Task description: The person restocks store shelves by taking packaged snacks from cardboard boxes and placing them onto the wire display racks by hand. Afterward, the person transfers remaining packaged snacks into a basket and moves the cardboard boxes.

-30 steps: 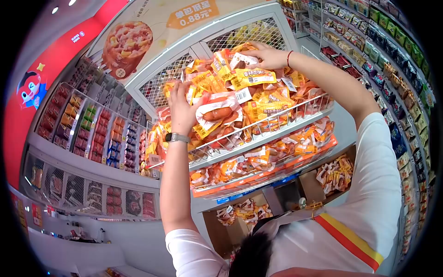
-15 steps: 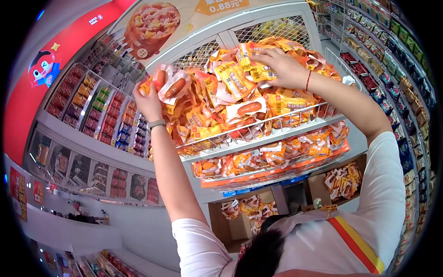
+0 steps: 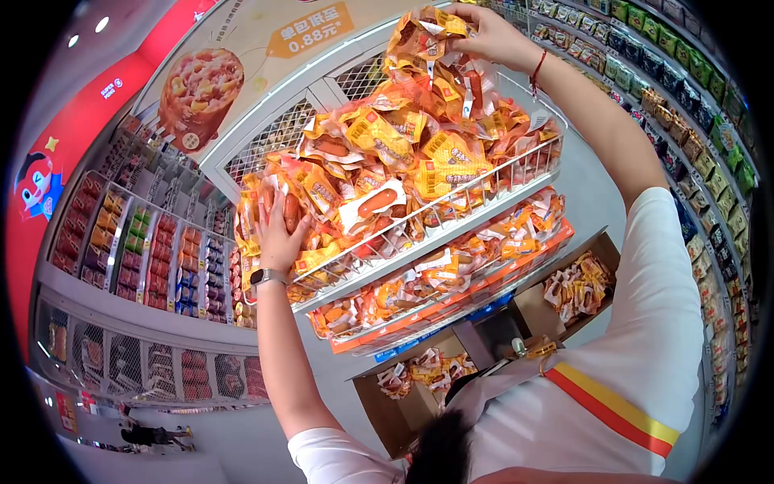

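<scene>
The right hand point(image 3: 493, 37) grips the topmost packs point(image 3: 421, 40) at its nine o'clock, while the left hand point(image 3: 279, 242), fingers spread, rests on the pile point(image 3: 451, 161) toward their seven o'clock.

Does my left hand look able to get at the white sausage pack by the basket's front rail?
Probably yes: the left hand is close by, at the left end of the pile, and the pack lies on top with nothing apparent covering it.
</scene>
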